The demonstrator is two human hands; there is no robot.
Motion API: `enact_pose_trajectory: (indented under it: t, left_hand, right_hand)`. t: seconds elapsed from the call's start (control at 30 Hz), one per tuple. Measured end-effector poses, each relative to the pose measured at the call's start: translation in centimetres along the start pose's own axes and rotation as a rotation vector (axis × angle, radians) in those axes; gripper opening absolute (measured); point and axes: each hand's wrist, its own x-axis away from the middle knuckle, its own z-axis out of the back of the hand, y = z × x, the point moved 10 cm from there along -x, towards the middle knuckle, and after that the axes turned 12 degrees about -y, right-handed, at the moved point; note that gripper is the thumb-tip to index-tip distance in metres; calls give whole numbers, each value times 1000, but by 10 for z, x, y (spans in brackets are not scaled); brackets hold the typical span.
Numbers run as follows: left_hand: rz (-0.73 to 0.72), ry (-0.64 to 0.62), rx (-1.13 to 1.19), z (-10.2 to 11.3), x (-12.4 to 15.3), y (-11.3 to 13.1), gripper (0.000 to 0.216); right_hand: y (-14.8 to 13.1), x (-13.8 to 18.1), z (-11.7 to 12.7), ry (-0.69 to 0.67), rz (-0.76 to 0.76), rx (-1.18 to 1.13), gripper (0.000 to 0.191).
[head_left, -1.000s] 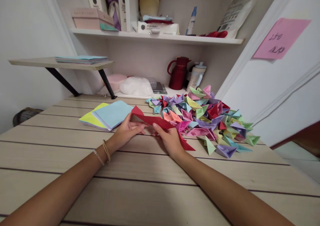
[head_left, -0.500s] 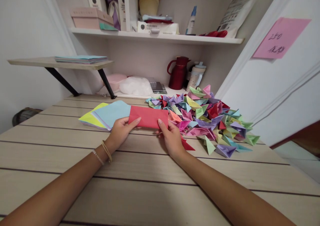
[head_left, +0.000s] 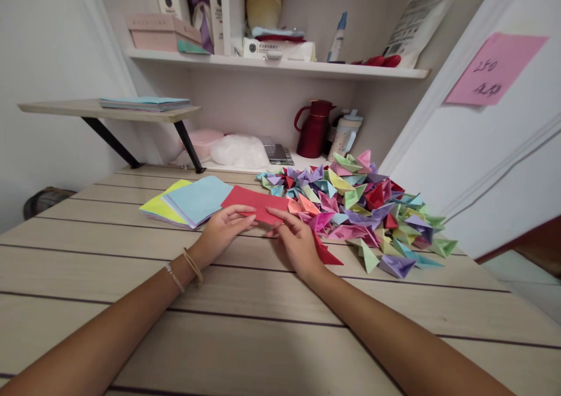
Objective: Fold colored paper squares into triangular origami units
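A folded red sheet of paper is between my two hands, tilted over the table. My left hand pinches its near edge, thumb below and fingers along the top. My right hand grips the right part of the same near edge, its index finger lying over the paper. Left of the red paper lies a fanned stack of square sheets, with a light blue sheet on top and a yellow sheet under it. Close to my right hand is a red paper boat.
A heap of folded paper boats in many colours covers the right side of the slatted table. Behind stand a dark red jug and a pale bottle. More sheets lie on a raised shelf at left.
The red paper has turned and tipped away from a level rectangle facing me. Both hands have moved closer together along its near edge, and my fingers now lie on top.
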Motion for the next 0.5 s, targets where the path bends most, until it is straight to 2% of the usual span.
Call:
enact_pose_trajectory:
  t: [0.07, 0.17, 0.3, 0.4, 0.5]
  left_hand:
    - [12, -16, -28, -1, 0, -1, 37]
    - [2, 47, -62, 8, 1, 1, 28]
    - [27, 24, -97, 8, 0, 0, 19]
    - [13, -10, -140, 2, 0, 4, 20]
    - [-21, -11, -158, -1, 2, 9, 25]
  right_hand:
    - [1, 0, -14, -112, -34, 1, 43]
    - [0, 2, -26, -207, -56, 44, 47]
    - [-4, 1, -17, -114, -21, 50, 41]
    - [-3, -2, -10, -65, 8, -1, 25]
    - [-2, -3, -5, -30, 22, -43, 23]
